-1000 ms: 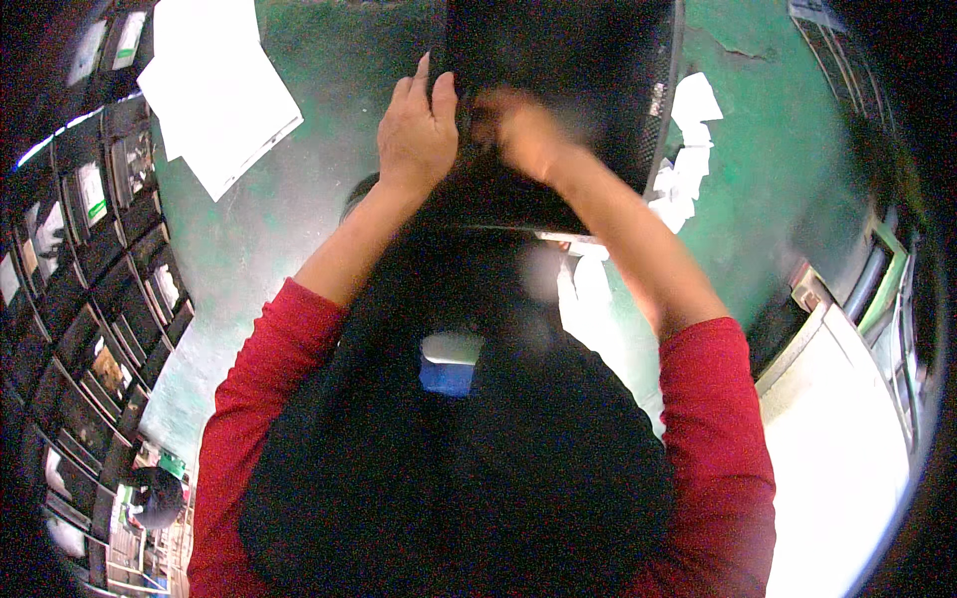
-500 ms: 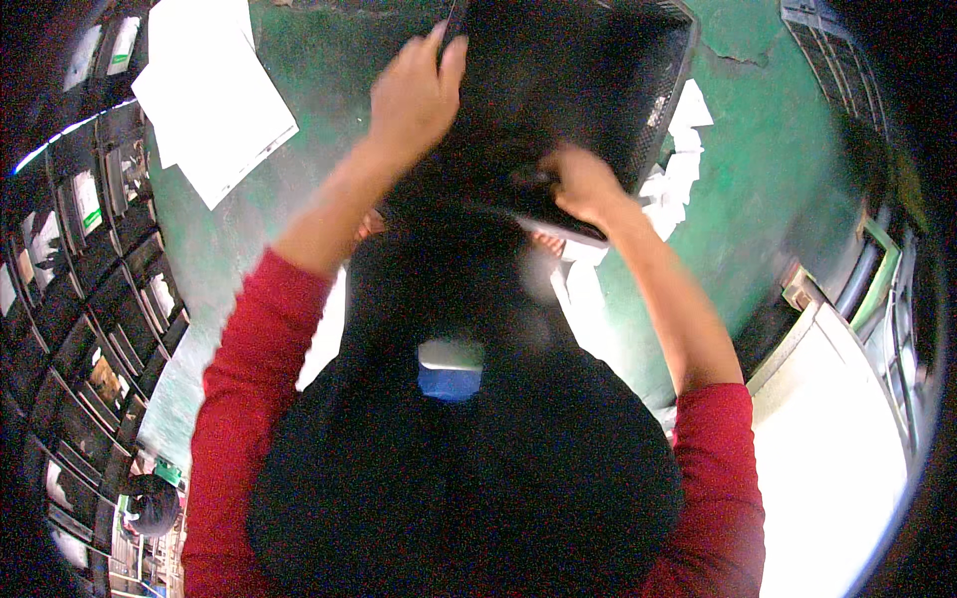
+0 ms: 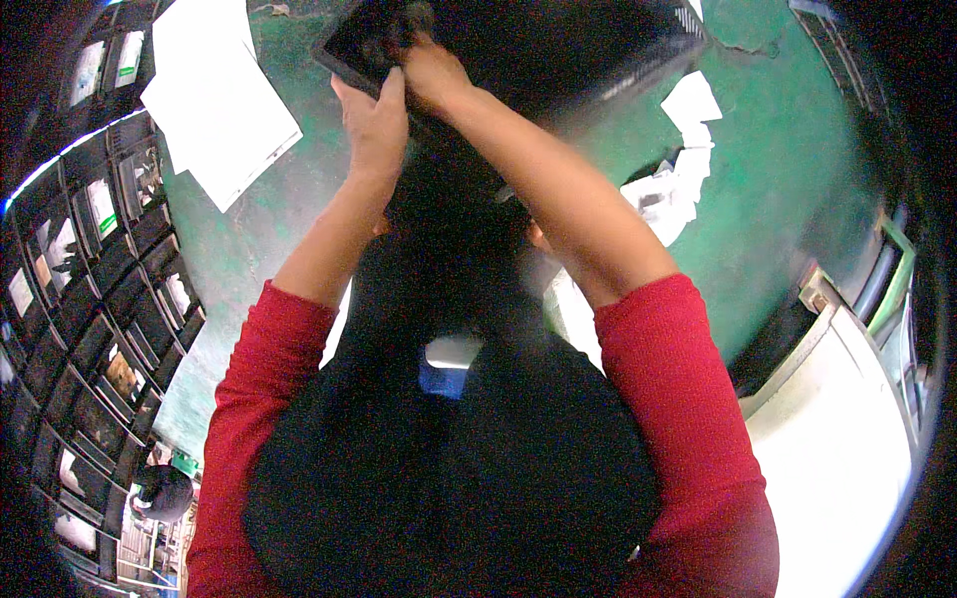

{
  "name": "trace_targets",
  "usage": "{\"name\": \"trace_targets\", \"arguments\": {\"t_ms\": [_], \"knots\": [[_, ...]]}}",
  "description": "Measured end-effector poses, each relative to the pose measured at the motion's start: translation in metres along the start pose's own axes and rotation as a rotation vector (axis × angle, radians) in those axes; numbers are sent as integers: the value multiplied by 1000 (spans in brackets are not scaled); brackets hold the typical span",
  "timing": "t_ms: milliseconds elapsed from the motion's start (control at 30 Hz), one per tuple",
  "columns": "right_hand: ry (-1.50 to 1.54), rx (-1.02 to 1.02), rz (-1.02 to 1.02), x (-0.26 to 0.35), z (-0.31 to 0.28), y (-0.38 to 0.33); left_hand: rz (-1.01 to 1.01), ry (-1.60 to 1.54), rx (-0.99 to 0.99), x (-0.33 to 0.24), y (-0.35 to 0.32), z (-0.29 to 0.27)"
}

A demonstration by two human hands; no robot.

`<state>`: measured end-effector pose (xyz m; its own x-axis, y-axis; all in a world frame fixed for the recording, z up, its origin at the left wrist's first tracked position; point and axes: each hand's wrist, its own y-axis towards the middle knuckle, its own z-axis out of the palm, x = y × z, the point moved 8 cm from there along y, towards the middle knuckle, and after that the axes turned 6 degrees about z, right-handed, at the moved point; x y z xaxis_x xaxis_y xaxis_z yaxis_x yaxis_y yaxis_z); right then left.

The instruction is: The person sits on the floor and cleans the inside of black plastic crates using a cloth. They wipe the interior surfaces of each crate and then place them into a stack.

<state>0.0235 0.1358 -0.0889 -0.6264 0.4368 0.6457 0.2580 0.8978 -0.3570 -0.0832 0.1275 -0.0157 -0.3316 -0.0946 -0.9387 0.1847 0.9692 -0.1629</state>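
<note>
A black plastic crate (image 3: 598, 50) with slotted sides is held tilted in front of me at the top of the view. My left hand (image 3: 375, 125) grips its near left rim, with the thumb up over the edge. Across my body, my right hand (image 3: 437, 78) reaches into the crate's left corner, right beside the left hand. Its fingers are closed around something dark at the inner wall; blur and shadow keep me from telling what it is.
White paper sheets (image 3: 219, 110) lie on the green floor (image 3: 299, 179) at the left. Crumpled white papers (image 3: 678, 189) lie at the right. Dark compartment shelving (image 3: 110, 289) lines the far left. A large white panel (image 3: 837, 439) stands at the lower right.
My right hand has crossed leftward to beside my left hand. The crate has turned and tilted. My left hand has moved down and left, still on its rim.
</note>
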Motion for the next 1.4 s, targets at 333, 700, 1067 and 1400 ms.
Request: {"name": "trace_targets", "arguments": {"t_ms": [333, 700, 1067, 1400], "knots": [[-211, 743, 217, -1, 21, -145, 3, 168, 106, -7, -32, -8], [-276, 662, 264, -9, 28, -167, 113, 261, 33, -16, -28, -9], [-364, 644, 4, -1, 16, -184, 102, 260, 2, -18, -29, -12], [-303, 560, -294, 23, -4, -200, 136, 235, 11, -11, -28, -8]]}}
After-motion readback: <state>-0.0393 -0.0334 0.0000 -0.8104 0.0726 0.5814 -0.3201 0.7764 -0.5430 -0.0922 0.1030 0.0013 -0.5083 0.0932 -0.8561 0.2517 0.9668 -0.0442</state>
